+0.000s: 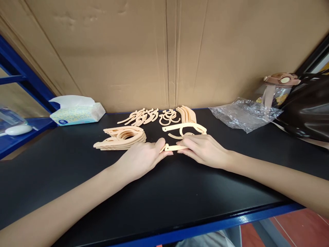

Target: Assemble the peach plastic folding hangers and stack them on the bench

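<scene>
Near the middle of the black table, my left hand [144, 156] pinches the left end of a cream plastic piece [171, 148]. The fingers of my right hand [205, 150] are closed on the same piece from the right. Just beyond my right hand lie a cream arm piece [180, 126] and a curved hook [174, 136]. A stack of cream hanger-like pieces [123, 138] sits beside my left hand. Farther back are small curved pieces [144, 116], several hooks [169, 117] and a stack of arm pieces [186, 114].
A tissue box [77, 113] stands at the back left, near a blue frame [25, 82]. Crumpled clear plastic [244, 115], a bottle [279, 89] and a dark bag [308, 109] are at the right. Cardboard [128, 51] rises behind the black table [164, 199].
</scene>
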`<state>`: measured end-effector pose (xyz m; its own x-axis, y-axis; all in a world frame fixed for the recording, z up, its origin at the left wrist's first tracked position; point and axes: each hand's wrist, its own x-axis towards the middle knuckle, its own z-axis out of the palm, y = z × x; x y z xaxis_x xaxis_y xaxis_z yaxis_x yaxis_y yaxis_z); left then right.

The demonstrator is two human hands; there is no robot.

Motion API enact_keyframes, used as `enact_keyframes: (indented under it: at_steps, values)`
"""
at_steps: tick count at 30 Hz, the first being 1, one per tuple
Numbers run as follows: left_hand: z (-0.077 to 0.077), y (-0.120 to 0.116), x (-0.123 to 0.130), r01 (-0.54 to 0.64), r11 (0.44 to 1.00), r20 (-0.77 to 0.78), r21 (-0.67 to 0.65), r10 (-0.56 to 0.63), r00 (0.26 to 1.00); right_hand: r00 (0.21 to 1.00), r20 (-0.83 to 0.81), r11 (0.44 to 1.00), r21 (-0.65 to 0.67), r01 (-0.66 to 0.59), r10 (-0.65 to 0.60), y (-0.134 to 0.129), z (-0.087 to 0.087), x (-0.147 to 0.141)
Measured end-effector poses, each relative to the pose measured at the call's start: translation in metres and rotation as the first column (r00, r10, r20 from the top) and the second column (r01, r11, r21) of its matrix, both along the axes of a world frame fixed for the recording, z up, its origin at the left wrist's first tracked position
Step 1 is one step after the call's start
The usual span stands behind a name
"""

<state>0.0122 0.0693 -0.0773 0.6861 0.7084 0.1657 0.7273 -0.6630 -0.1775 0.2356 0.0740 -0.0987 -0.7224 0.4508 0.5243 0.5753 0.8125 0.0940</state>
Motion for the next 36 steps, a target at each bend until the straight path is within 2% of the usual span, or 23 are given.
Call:
enact_keyframes:
  at_steps: [2, 4, 8, 13, 16, 20, 28, 36]
  values:
    - [-0.0017, 0.0016, -0.0012, 0.038, 0.998, -0.022, 0.043, -0.038, 0.999, 1.000, 0.014, 1.000, 0.001, 0.002, -0.002, 0.0003, -0.0002, 0.0000]
    - [-0.0039, 0.0034, -0.0025, 0.093, 0.985, -0.059, 0.146, -0.085, 0.995, 1.000, 0.029, 1.000, 0.010, 0.001, -0.001, 0.0007, -0.0005, 0.0006]
    - [-0.0070, 0.0051, -0.0039, 0.201, 0.901, -0.146, 0.383, -0.156, 0.977, 0.999, 0.036, 1.000, 0.020, 0.009, -0.010, 0.0004, -0.0013, 0.0022]
    - [-0.0067, 0.0030, -0.0034, 0.253, 0.827, -0.178, 0.502, -0.187, 0.966, 0.999, 0.046, 0.999, -0.036, 0.014, -0.013, -0.0006, -0.0010, 0.0028]
    - [-0.0056, 0.0015, -0.0035, 0.271, 0.821, -0.214, 0.502, -0.186, 0.959, 0.999, 0.053, 0.996, -0.093, 0.012, -0.007, -0.0003, -0.0007, 0.0028]
    - [-0.0025, 0.0011, -0.0048, 0.284, 0.854, -0.238, 0.435, -0.195, 0.951, 0.998, 0.061, 0.991, -0.135, 0.017, -0.009, 0.0005, -0.0012, 0.0031]
    - [0.0006, 0.0045, -0.0075, 0.284, 0.901, -0.239, 0.329, -0.212, 0.948, 0.999, 0.052, 0.991, -0.135, 0.009, -0.002, 0.0011, -0.0020, 0.0032]
    - [-0.0018, 0.0049, -0.0094, 0.301, 0.885, -0.249, 0.356, -0.221, 0.943, 0.999, 0.049, 0.989, -0.150, 0.005, 0.002, 0.0004, -0.0015, 0.0026]
